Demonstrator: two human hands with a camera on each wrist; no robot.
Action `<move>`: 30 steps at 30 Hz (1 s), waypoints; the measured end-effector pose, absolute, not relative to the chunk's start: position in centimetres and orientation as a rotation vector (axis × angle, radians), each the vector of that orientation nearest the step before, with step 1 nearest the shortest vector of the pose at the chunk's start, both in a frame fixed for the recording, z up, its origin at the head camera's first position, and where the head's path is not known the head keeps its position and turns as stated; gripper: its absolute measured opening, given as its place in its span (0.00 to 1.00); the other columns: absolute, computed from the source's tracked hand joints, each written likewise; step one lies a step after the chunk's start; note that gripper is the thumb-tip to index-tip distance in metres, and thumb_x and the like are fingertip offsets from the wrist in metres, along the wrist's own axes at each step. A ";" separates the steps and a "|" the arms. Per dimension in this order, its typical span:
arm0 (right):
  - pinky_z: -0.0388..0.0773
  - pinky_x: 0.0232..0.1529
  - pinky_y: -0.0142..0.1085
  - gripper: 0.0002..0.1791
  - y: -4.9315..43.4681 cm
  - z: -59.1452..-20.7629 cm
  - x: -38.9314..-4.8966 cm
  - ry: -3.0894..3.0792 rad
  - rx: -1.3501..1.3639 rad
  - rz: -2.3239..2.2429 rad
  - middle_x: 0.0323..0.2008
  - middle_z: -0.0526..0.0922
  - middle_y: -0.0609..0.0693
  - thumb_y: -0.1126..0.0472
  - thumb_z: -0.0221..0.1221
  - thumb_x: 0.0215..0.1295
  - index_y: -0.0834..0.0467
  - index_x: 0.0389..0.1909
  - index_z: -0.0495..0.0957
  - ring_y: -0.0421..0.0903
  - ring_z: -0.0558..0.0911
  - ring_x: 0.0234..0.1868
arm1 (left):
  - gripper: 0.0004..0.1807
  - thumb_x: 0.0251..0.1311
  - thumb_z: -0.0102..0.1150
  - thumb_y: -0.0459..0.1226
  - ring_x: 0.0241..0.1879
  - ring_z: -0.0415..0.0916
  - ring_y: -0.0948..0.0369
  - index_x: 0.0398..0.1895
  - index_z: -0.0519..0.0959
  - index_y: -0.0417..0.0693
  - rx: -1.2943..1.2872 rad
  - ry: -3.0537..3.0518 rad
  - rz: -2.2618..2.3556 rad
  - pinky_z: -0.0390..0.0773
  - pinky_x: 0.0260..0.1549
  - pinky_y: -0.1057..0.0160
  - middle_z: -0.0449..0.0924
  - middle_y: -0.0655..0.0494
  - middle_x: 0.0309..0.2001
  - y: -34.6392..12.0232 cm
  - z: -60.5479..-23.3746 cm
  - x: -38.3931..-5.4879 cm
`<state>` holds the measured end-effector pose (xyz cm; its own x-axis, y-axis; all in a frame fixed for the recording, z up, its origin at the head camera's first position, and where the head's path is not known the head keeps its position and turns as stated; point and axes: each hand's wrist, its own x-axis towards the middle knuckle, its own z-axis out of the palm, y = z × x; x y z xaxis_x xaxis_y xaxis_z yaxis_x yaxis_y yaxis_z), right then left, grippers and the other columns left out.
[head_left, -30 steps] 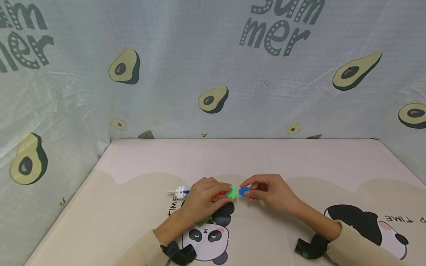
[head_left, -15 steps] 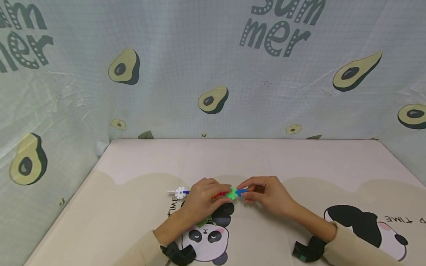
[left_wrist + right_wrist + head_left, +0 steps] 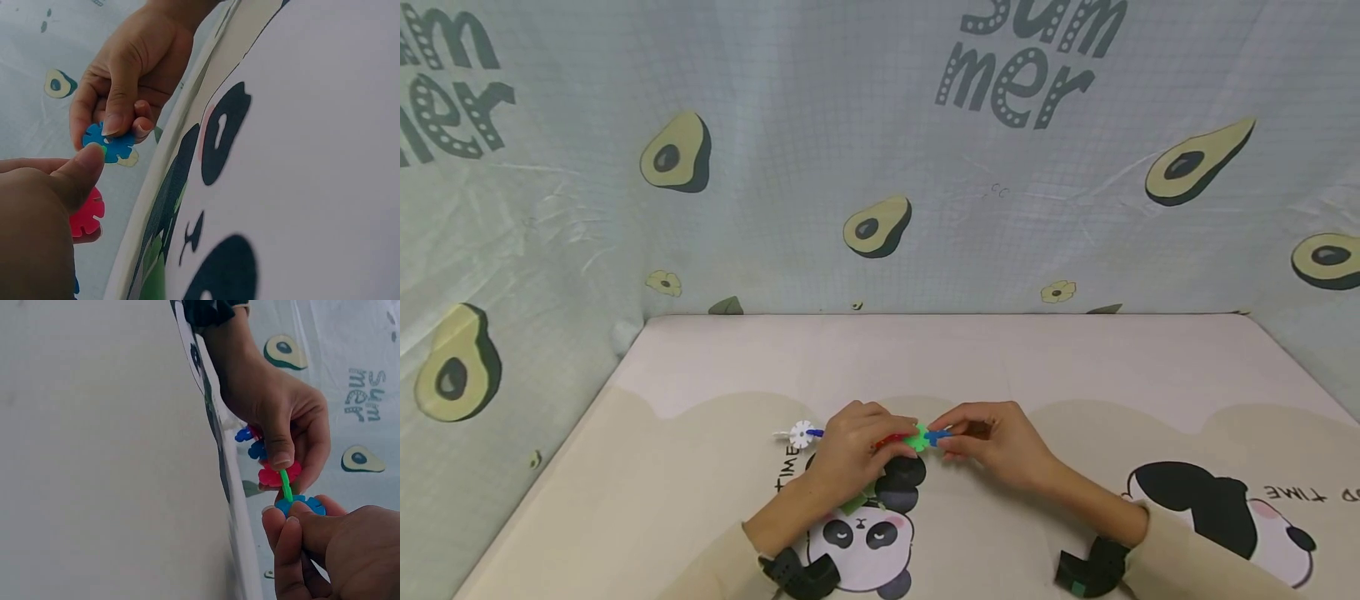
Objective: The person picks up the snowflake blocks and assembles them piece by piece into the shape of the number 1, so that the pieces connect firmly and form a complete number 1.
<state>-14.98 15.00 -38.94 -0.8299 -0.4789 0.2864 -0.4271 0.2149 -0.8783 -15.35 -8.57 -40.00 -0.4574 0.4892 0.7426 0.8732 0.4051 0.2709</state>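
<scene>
A row of notched plastic snowflake discs runs between my hands. My left hand (image 3: 859,442) holds it near its right end, pinching the green disc (image 3: 918,438) with the thumb on top. Between thumb and fingertips, my right hand (image 3: 1000,442) pinches a blue disc (image 3: 115,147). The green disc stands edge-on against the blue one's rim in the right wrist view. A red disc (image 3: 270,477) sits just behind the green one, with darker blue discs (image 3: 257,450) further back. At the row's left end a white disc (image 3: 801,434) shows; my left hand covers the middle of the row.
The table (image 3: 715,517) wears a beige cloth printed with a panda (image 3: 863,546) below my left hand and another panda (image 3: 1210,508) at the right. Behind and at the sides hangs a pale curtain (image 3: 760,167) with avocado prints.
My right hand has moved left, bringing the blue disc from a small gap up against the green disc. The left hand has kept its hold with hardly any motion.
</scene>
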 end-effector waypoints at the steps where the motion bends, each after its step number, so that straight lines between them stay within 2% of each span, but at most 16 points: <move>1: 0.79 0.27 0.34 0.09 15.0 -39.0 -15.0 2.405 -0.903 -1.728 0.25 0.83 0.48 0.66 0.66 0.58 0.55 0.40 0.85 0.48 0.83 0.24 | 0.15 0.40 0.76 0.38 0.33 0.78 0.65 0.35 0.86 0.48 -1.151 -2.093 -0.891 0.69 0.29 0.71 0.85 0.60 0.38 -8.6 -40.0 -15.4; 15: 0.81 0.30 0.39 0.09 14.6 -38.9 -14.6 2.241 -0.863 -1.864 0.28 0.84 0.59 0.69 0.63 0.60 0.63 0.41 0.83 0.53 0.83 0.25 | 0.10 0.39 0.76 0.36 0.32 0.79 0.68 0.27 0.85 0.50 -1.157 -2.013 -0.957 0.65 0.28 0.74 0.86 0.61 0.34 -8.5 -39.8 -15.6; 30: 0.81 0.30 0.41 0.09 14.5 -39.4 -14.7 2.194 -0.876 -1.915 0.31 0.84 0.60 0.68 0.64 0.59 0.62 0.41 0.84 0.55 0.83 0.26 | 0.08 0.38 0.76 0.33 0.33 0.80 0.67 0.24 0.86 0.49 -1.207 -1.935 -1.076 0.63 0.29 0.74 0.86 0.60 0.32 -8.5 -39.6 -15.6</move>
